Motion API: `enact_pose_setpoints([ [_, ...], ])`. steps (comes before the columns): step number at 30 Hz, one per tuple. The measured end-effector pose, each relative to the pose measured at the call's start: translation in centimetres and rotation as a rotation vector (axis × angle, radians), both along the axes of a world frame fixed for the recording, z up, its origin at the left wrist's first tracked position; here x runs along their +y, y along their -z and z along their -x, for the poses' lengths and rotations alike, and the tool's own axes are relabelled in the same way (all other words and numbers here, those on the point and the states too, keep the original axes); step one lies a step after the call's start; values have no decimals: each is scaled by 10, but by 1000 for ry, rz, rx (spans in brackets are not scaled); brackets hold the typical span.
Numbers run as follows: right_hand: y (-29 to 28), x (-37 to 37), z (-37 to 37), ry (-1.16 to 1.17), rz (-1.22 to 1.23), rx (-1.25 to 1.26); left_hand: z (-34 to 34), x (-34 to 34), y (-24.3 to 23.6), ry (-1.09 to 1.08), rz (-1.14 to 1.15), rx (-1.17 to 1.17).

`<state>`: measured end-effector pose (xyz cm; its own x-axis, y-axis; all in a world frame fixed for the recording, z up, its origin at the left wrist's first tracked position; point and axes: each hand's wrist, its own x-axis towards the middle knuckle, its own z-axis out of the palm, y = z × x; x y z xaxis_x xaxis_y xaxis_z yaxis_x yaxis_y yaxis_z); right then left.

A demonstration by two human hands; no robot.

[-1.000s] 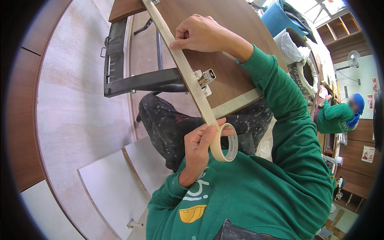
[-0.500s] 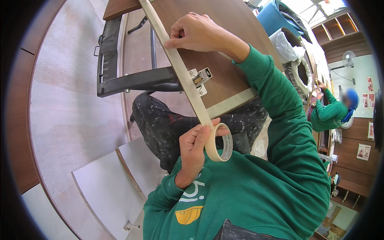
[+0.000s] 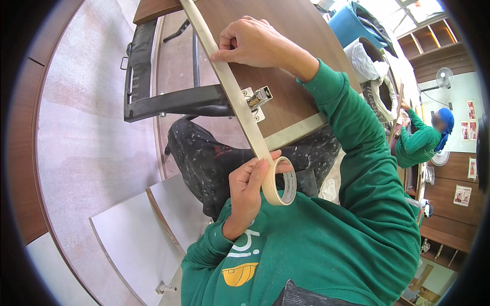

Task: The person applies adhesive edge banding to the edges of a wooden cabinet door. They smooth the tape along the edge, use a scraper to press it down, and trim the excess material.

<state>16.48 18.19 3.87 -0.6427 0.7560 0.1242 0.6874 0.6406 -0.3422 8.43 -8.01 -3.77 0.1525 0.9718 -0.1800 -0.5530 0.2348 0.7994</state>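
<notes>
A roll of cream masking tape [image 3: 269,193] is held in my left hand [image 3: 247,184], its thumb and fingers closed at the spot where the strip leaves the roll. From there the strip of tape [image 3: 232,97] runs taut up along the long edge of a brown wooden panel [image 3: 291,86]. My right hand [image 3: 258,45] is further up that edge, fingers curled in, its thumb tip pressing on the strip. A metal hinge [image 3: 259,98] is screwed to the panel near the edge, between my hands. Another pale band [image 3: 296,130] lines the panel's near end.
Below the panel stands a black metal frame [image 3: 176,102]. White boards [image 3: 132,229] lie at lower left, one with a hinge. At upper right are a blue bin [image 3: 349,25] and a bag-lined container [image 3: 360,56]. A co-worker in green [image 3: 418,145] stands at a bench on the right.
Both my hands, the tape and the panel hold nearly the same place. The view has shifted slightly, and the co-worker at the right has turned their head a little.
</notes>
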Motion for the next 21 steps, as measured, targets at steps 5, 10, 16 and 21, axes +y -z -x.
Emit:
enact_pose_setpoints([
  [5, 6, -1, -4, -34, -201, 74, -2, 1, -4, -15, 2, 19],
  [10, 23, 5, -2, -453, -447, 77, -1, 1, -6, -19, 2, 41],
  [16, 40, 37, 8, -384, -509, 24, -1, -1, -8, -17, 5, 15],
  [21, 35, 88, 32, -286, -516, -40, -1, -1, -9, -13, -18, 33],
])
